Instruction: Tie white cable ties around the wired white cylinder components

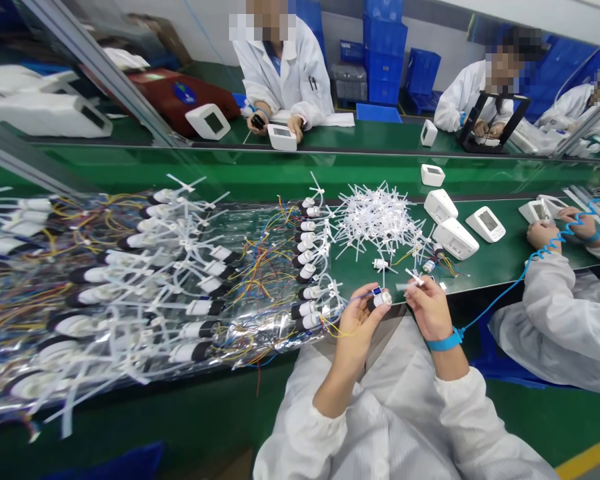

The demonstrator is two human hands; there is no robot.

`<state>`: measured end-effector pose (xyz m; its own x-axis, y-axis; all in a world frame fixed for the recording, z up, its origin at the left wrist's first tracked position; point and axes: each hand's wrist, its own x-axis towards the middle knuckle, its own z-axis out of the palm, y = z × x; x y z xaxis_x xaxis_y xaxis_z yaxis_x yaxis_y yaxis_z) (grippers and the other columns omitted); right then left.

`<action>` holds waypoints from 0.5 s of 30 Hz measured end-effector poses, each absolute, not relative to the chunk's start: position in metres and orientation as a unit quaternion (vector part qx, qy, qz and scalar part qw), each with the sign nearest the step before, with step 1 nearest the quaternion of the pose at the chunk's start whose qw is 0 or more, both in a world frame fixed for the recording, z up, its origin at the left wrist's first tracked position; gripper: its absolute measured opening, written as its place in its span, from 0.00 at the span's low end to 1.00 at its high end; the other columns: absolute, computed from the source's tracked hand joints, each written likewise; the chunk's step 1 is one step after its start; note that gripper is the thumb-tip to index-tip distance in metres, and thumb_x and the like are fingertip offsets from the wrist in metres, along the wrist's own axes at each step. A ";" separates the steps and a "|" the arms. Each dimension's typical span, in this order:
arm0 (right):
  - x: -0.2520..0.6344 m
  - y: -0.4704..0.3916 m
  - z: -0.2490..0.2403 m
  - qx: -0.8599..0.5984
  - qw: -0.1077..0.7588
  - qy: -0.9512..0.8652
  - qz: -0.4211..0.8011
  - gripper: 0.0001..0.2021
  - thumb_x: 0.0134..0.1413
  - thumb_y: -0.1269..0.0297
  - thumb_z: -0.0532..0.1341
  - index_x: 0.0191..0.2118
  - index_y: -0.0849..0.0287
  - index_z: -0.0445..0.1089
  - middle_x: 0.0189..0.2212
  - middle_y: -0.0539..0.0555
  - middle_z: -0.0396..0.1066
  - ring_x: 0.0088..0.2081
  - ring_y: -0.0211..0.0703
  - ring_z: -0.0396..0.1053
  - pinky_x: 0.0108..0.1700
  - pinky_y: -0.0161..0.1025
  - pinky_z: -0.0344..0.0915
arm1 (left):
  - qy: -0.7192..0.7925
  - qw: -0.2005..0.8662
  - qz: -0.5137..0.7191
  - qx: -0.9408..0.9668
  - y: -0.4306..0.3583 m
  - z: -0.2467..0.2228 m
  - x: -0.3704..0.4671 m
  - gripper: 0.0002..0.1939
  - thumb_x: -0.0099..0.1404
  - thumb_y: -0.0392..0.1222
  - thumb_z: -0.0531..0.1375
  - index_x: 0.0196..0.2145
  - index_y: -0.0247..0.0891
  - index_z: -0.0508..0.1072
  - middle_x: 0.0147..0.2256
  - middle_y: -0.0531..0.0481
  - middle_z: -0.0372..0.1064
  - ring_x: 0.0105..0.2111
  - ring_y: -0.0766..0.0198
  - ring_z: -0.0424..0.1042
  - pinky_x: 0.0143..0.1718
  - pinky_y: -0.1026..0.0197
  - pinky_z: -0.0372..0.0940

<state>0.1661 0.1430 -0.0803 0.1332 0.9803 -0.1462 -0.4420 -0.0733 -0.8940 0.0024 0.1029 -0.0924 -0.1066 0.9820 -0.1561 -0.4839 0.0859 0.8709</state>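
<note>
In my left hand is a small white pump motor with thin coloured wires, gripped between thumb and fingers. My right hand, wearing a blue wrist strap, pinches a white plastic tubing piece just right of the motor. The two parts look slightly apart. Beyond my hands lies a heap of white tubing pieces. Another small motor rests on the green bench in front of the heap, and one more with wires lies near my right fingers.
Many wired motors with white tubes lie in rows on clear plastic to the left. White device housings stand at the right, beside a coiled blue cord. A co-worker's hands hold a white housing; other people work across the bench.
</note>
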 end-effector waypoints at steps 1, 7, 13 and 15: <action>0.164 0.142 -0.078 -0.435 0.610 -0.302 0.590 0.18 0.45 0.60 0.83 0.31 0.55 0.74 0.28 0.48 0.72 0.29 0.36 0.64 0.27 0.33 0.59 | 0.425 0.599 0.610 0.297 0.103 -0.092 0.003 0.27 0.62 0.46 0.78 0.57 0.42 0.78 0.53 0.43 0.83 0.54 0.52 0.83 0.61 0.49 0.76; 0.153 0.135 -0.070 -0.409 0.608 -0.287 0.617 0.18 0.47 0.58 0.83 0.33 0.55 0.75 0.31 0.49 0.74 0.30 0.36 0.69 0.27 0.32 0.64 | 0.416 0.579 0.621 0.326 0.101 -0.087 0.005 0.27 0.64 0.46 0.77 0.57 0.42 0.77 0.53 0.42 0.83 0.54 0.51 0.83 0.59 0.50 0.77; 0.153 0.129 -0.072 -0.405 0.573 -0.291 0.650 0.18 0.46 0.60 0.84 0.38 0.55 0.79 0.35 0.52 0.79 0.34 0.39 0.75 0.38 0.36 0.77 | 0.413 0.577 0.622 0.330 0.099 -0.088 0.005 0.27 0.63 0.46 0.78 0.57 0.42 0.77 0.52 0.42 0.83 0.53 0.51 0.84 0.58 0.50 0.78; 0.154 0.129 -0.073 -0.410 0.563 -0.292 0.655 0.18 0.43 0.61 0.85 0.38 0.55 0.80 0.35 0.52 0.80 0.34 0.40 0.76 0.38 0.36 0.77 | 0.419 0.573 0.625 0.325 0.098 -0.090 0.004 0.27 0.63 0.47 0.78 0.56 0.42 0.77 0.52 0.42 0.83 0.53 0.52 0.83 0.58 0.51 0.78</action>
